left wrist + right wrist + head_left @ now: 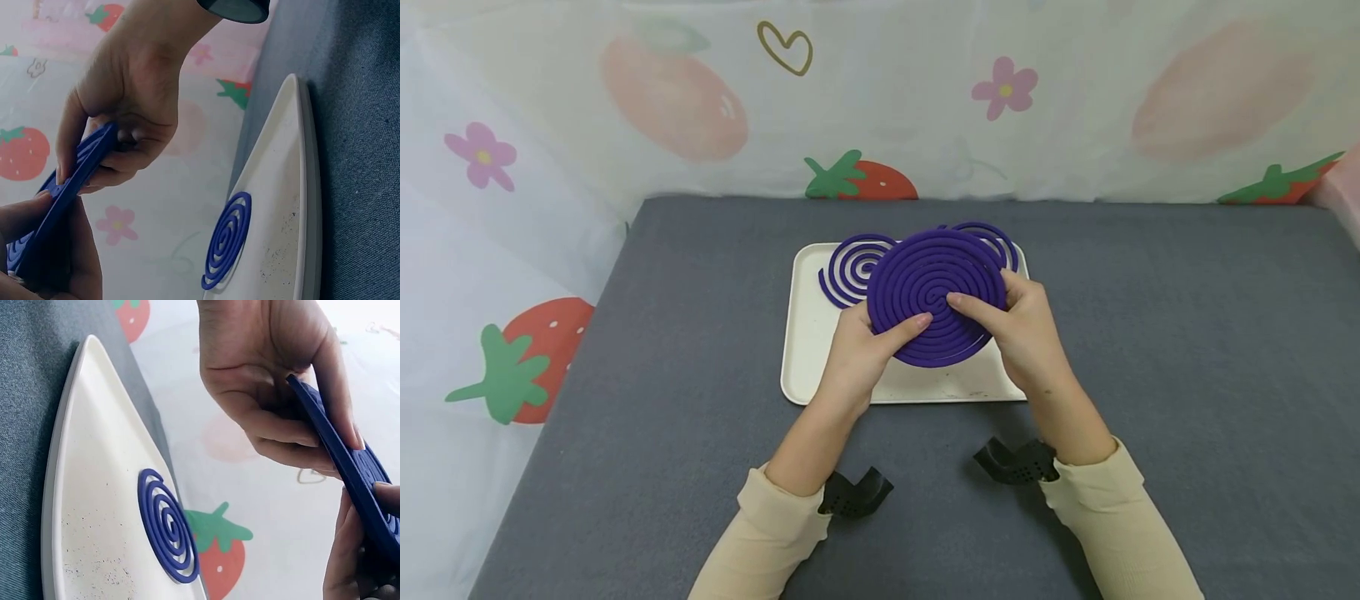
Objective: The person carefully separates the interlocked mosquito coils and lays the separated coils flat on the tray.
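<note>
A round, tightly wound purple mosquito coil (938, 267) is held up over the white tray (820, 375), tilted so its flat face shows in the head view. My left hand (859, 350) grips its lower left edge, thumb across the face and fingers behind. From the right side my right hand (1028, 333) grips it too, thumb near the centre. Both wrist views show the coil edge-on, a thin disc (75, 172) between thumbs and fingers. Behind it, a looser single coil (867, 267) lies at the tray's left back, and another coil (1009, 243), partly hidden, at the right back.
Under the tray is a table with a grey cloth (662, 375). A white sheet (880, 108) printed with strawberries and flowers hangs along the back and left edges. Dark specks dot the tray's floor. Black straps (857, 493) sit at both wrists.
</note>
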Demonstrator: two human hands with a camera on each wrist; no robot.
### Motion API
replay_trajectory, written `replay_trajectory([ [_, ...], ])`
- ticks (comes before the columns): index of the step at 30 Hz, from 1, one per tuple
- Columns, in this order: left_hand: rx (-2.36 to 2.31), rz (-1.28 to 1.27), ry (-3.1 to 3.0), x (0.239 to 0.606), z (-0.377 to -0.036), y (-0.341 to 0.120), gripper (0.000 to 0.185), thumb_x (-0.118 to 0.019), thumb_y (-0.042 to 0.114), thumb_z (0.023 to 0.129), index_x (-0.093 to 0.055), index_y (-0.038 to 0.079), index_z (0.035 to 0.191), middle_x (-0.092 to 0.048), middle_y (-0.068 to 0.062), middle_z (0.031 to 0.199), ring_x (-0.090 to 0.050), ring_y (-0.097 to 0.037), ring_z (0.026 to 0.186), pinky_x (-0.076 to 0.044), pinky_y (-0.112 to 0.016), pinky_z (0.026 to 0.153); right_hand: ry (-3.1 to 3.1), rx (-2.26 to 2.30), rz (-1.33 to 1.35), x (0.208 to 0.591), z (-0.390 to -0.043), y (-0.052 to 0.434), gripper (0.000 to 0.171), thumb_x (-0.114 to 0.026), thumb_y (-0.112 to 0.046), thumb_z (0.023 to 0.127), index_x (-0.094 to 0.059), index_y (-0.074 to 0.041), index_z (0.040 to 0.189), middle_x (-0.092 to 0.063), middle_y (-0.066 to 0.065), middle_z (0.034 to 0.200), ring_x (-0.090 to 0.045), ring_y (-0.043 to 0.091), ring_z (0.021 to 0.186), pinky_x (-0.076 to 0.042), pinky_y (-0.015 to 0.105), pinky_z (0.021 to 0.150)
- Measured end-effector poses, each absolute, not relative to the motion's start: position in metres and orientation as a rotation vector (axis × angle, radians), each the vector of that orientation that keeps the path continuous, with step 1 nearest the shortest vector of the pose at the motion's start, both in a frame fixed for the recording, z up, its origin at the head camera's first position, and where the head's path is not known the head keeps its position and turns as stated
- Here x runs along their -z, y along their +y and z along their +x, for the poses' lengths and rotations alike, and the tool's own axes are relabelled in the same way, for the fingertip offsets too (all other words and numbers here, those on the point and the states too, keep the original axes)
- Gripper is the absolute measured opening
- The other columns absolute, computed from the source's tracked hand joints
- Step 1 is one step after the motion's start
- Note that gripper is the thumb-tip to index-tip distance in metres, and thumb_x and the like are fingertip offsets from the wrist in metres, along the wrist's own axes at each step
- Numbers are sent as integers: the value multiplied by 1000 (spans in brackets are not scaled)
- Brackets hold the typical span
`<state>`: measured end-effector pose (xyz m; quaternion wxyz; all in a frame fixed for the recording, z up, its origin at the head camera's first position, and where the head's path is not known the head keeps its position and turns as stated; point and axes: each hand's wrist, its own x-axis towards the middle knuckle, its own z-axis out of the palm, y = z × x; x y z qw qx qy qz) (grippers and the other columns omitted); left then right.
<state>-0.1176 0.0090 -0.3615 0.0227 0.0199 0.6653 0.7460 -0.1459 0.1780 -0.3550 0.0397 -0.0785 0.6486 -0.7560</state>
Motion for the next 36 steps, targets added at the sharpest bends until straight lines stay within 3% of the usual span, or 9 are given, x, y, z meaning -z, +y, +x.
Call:
replay_trajectory([
  [13,-2291,-1,2051,360,-116,8,31,-67,2,85,-61,-8,113,-66,-19,107,-65,-20,94,-52,-30,83,2018,2278,-260,354,-146,177,33,-59,10,85,-52,17,116,-66,-1,97,-64,12,90,-53,26,81],
  [19,-2328,32,2040,359,-116,8,33,-67,3,84,-60,-8,114,-66,-19,107,-65,-19,94,-52,-31,82,1913,2323,-244,355,-147,181,23,-60,9,84,-60,3,106,-68,-1,94,-66,14,87,-54,27,78],
  [24,-2364,8,2055,358,-116,9,35,-67,1,83,-59,-9,115,-66,-20,107,-65,-20,92,-53,-32,81,1811,2317,-239,354,-146,181,28,-59,9,84,-60,-4,108,-67,0,96,-65,14,86,-54,27,76],
  [36,-2386,-22,2132,361,-117,11,34,-68,1,83,-60,-8,114,-66,-20,105,-65,-22,92,-54,-32,80,1716,2234,-240,355,-148,180,24,-56,10,83,-59,2,105,-68,2,90,-66,13,80,-55,26,72],
])
